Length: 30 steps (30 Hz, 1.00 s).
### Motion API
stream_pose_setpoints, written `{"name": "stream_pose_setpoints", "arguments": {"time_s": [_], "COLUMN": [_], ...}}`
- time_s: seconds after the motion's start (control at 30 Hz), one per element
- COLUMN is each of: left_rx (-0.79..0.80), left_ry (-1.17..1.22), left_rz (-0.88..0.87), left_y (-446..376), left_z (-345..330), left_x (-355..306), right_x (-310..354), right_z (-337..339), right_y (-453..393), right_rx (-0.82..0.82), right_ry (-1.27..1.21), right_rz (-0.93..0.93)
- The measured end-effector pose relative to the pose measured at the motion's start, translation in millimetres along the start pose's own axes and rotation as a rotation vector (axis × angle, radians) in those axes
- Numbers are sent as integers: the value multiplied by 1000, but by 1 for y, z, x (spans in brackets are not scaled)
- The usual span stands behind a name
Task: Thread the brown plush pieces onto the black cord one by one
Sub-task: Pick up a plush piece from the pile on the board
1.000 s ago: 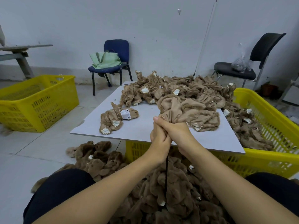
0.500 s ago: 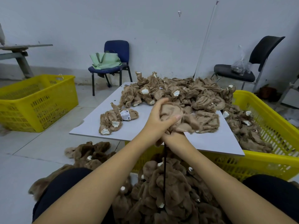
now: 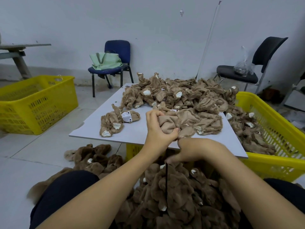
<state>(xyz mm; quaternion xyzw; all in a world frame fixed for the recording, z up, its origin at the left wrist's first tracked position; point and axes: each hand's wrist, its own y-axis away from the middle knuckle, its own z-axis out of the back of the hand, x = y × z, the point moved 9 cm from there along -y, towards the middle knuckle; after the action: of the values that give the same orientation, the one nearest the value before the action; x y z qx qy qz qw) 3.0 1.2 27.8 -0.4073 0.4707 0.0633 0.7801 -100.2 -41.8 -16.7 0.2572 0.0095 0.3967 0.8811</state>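
My left hand [image 3: 159, 128] has its fingers curled into a bunched, inside-out tan plush piece [image 3: 171, 123] at the near edge of the flat grey board [image 3: 92, 129], thumb pressed into the fabric from the right. My right hand [image 3: 194, 150] sits just below and in front of it, past the board's edge, fingers folded downward and pinching the top of the thin black cord [image 3: 166, 182]; the fingertips are tucked under, so I cannot tell exactly how they close on it. The cord drops straight down from that pinch into the heap of dark brown furry plush pieces [image 3: 179, 195] piled between my knees, which are covered in dark trousers. The piece I grip runs on into the large mound of tan inside-out plush pieces with cream patches [image 3: 189, 98] covering the far half of the board. A small separate cluster of tan plush with a white fabric patch [image 3: 118, 120] lies to the left on the board. The board rests on a yellow plastic slatted crate [image 3: 280, 162], where more plush spills over on the right. Another yellow plastic crate [image 3: 38, 103] stands on the floor at left, and beyond are a blue chair carrying a pale green bag [image 3: 107, 61] and a black chair [image 3: 239, 75] against the wall.
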Motion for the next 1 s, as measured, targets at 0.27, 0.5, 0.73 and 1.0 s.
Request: {"name": "stream_pose_setpoints", "arguments": {"time_s": [0.27, 0.5, 0.73, 1.0], "left_rx": [-59, -82, 104, 185], "left_ry": [-86, -248, -393, -442], "left_rz": [-119, -206, -405, -230], "left_y": [16, 26, 28, -10], "left_z": [-6, -10, 1, 13], "left_x": [4, 2, -6, -8], "right_x": [40, 1, -4, 1], "right_z": [97, 43, 35, 22], "right_y": [42, -29, -29, -30], "right_rx": [-769, -577, -747, -612], "right_ry": [-377, -971, -1006, -989], "right_rz": [427, 366, 576, 637]}}
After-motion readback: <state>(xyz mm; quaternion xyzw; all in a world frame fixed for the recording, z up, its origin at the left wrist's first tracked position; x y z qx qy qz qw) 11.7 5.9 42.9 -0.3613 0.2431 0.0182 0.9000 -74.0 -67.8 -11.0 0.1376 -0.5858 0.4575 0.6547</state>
